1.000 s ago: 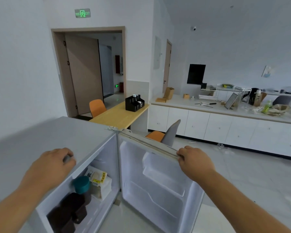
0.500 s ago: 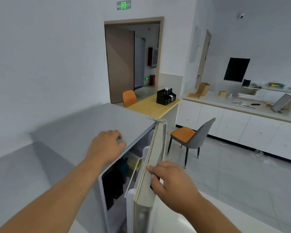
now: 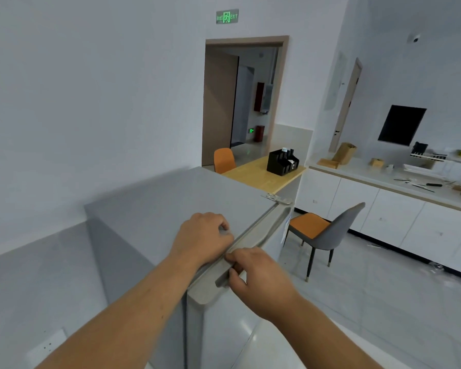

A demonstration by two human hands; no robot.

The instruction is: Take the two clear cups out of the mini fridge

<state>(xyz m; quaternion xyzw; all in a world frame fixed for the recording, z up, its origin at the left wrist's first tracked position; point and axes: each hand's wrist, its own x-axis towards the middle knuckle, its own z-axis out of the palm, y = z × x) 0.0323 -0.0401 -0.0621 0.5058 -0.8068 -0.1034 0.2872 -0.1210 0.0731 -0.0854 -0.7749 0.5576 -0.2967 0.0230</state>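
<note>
- Two bare hands at the front top edge of the mini fridge, side by side and almost touching.
- Fridge door shut against the grey cabinet; interior hidden, so no contents on view and the clear cups nowhere to be seen.
- Left hand palm-down on the flat top near the front edge, fingers curled over the seam and bearing on the surface, nothing enclosed.
- Right hand just right of and nearer than the left, thumb on top and fingers tucked into the recessed grip along the door's top edge, pinching that edge.
- Metal hinge at the far right corner of the fridge top.
- Beyond the fridge, far side: wooden table bearing a black organiser with small items standing in its slots, too small to identify.
- Orange chair at the far left end of the table, before an open doorway.
- Right of the fridge: grey chair with orange seat on the pale floor.
- Far right: white counter over white cabinets, carrying wooden boxes and scattered small objects.
- Green exit sign on the wall above the doorway.
</note>
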